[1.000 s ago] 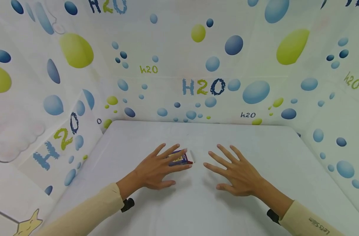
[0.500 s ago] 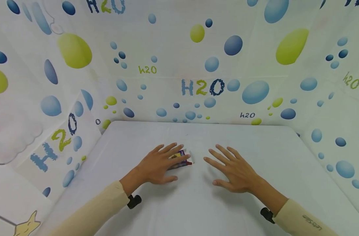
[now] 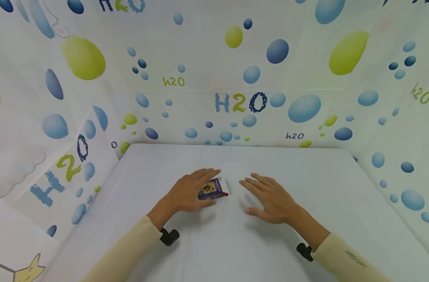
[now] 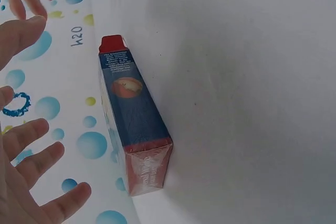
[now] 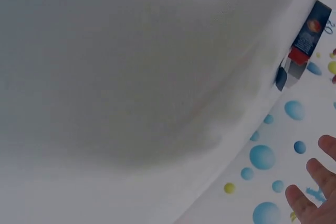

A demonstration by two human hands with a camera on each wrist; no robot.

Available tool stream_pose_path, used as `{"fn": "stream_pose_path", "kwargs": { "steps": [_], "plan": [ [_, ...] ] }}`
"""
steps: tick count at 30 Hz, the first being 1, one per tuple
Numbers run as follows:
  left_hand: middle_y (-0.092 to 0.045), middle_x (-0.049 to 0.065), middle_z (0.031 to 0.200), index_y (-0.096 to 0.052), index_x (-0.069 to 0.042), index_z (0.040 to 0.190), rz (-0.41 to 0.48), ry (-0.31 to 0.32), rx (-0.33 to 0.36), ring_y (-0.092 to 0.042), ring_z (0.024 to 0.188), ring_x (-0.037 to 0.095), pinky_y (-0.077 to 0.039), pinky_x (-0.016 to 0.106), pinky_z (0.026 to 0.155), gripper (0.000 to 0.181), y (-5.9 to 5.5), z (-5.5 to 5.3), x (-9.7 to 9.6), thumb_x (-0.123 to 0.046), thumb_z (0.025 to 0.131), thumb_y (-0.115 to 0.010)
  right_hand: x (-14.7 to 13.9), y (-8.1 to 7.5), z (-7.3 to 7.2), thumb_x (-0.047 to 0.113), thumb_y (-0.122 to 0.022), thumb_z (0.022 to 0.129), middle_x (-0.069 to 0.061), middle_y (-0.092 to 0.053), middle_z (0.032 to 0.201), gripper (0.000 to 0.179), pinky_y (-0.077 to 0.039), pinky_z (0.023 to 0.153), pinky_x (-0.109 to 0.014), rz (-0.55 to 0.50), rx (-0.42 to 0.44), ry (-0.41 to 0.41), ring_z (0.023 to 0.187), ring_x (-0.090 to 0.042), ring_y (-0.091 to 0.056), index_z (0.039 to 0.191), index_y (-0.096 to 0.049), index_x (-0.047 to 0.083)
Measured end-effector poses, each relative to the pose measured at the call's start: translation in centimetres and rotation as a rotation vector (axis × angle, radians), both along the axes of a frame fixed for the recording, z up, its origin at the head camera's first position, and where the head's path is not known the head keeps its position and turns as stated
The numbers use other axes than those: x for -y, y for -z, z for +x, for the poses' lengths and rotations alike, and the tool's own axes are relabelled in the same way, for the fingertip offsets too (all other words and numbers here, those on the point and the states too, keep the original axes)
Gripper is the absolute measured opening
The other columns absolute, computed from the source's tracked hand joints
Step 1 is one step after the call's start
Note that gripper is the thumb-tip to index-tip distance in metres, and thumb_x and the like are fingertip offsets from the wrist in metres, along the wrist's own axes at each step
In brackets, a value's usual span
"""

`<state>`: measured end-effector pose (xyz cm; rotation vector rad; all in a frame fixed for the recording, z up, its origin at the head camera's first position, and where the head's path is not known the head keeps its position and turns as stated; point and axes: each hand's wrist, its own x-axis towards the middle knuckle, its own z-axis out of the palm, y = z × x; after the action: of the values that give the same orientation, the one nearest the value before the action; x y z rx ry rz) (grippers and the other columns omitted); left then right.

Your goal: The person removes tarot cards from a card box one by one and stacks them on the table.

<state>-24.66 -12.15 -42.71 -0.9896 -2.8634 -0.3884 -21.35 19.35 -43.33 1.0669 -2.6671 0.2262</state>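
Observation:
A small dark blue and red cardboard box [image 3: 211, 188] lies on the white table, a picture on its top and its flap end open toward the right. My left hand [image 3: 189, 192] hovers over the box's left part, fingers extended and thumb apart; in the left wrist view a gap shows between its fingers and the box [image 4: 137, 108]. To the right of the box, my right hand [image 3: 272, 201] is held above the table with spread, slightly bent fingers and holds nothing. The right wrist view shows the box [image 5: 311, 32] beyond my right fingertips [image 5: 302, 200].
The white tabletop [image 3: 299, 168] extends around both hands. Behind it and at the sides hangs a white curtain [image 3: 200, 47] printed with blue and green drops. A black strap device [image 3: 169, 237] sits on my left wrist, another [image 3: 304, 252] on my right.
Both hands have come inward a little, and their fingers are less spread. The left hand has shifted so that more of the box top shows. The box itself stays put.

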Motion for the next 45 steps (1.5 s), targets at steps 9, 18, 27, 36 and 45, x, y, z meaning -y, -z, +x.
{"fn": "stream_pose_path", "kwargs": {
  "steps": [9, 18, 27, 36, 45],
  "plan": [
    [-0.038, -0.001, 0.162, -0.021, -0.04, 0.161, 0.102, -0.083, 0.132, -0.039, 0.146, 0.027, -0.035, 0.063, 0.112, 0.094, 1.4, -0.6, -0.4, -0.062, 0.083, -0.07, 1.5, 0.5, -0.5, 0.056, -0.065, 0.091, -0.003, -0.049, 0.154, 0.075, -0.034, 0.114, -0.06, -0.067, 0.105, 0.101, 0.147, -0.033, -0.038, 0.155, -0.043, 0.022],
    [-0.042, 0.001, 0.159, -0.032, -0.034, 0.159, 0.236, -0.18, 0.234, -0.044, 0.141, 0.03, -0.038, 0.06, 0.111, 0.093, 2.5, -1.5, -1.1, -0.061, 0.081, -0.073, 2.9, 0.9, -1.4, 0.054, -0.063, 0.094, -0.005, -0.045, 0.157, 0.073, -0.034, 0.114, -0.062, -0.193, 0.191, 0.153, 0.147, -0.033, -0.038, 0.155, -0.042, 0.021],
    [-0.05, 0.004, 0.152, -0.039, -0.028, 0.157, 0.242, -0.228, 0.253, -0.052, 0.13, 0.028, -0.044, 0.055, 0.105, 0.095, 3.8, -2.2, -1.5, -0.06, 0.076, -0.079, 4.1, 1.4, -2.1, 0.047, -0.064, 0.096, -0.008, -0.046, 0.157, 0.069, -0.034, 0.114, -0.061, -0.326, 0.257, 0.173, 0.146, -0.031, -0.039, 0.154, -0.043, 0.017],
    [-0.06, 0.005, 0.139, -0.054, -0.016, 0.147, 0.264, -0.278, 0.26, -0.056, 0.118, 0.024, -0.048, 0.05, 0.103, 0.089, 4.5, -2.4, -1.6, -0.054, 0.072, -0.084, 5.1, 2.0, -2.8, 0.046, -0.059, 0.099, -0.006, -0.046, 0.156, 0.064, -0.034, 0.116, -0.057, -0.413, 0.291, 0.186, 0.146, -0.029, -0.039, 0.153, -0.045, 0.015],
    [-0.063, 0.006, 0.135, -0.059, -0.011, 0.141, 0.279, -0.285, 0.249, -0.058, 0.112, 0.022, -0.049, 0.047, 0.099, 0.087, 5.1, -2.7, -1.4, -0.046, 0.068, -0.091, 5.5, 2.6, -3.4, 0.047, -0.058, 0.1, -0.007, -0.044, 0.158, 0.064, -0.031, 0.117, -0.057, -0.426, 0.37, 0.206, 0.147, -0.03, -0.037, 0.154, -0.043, 0.015]
  ]
}}
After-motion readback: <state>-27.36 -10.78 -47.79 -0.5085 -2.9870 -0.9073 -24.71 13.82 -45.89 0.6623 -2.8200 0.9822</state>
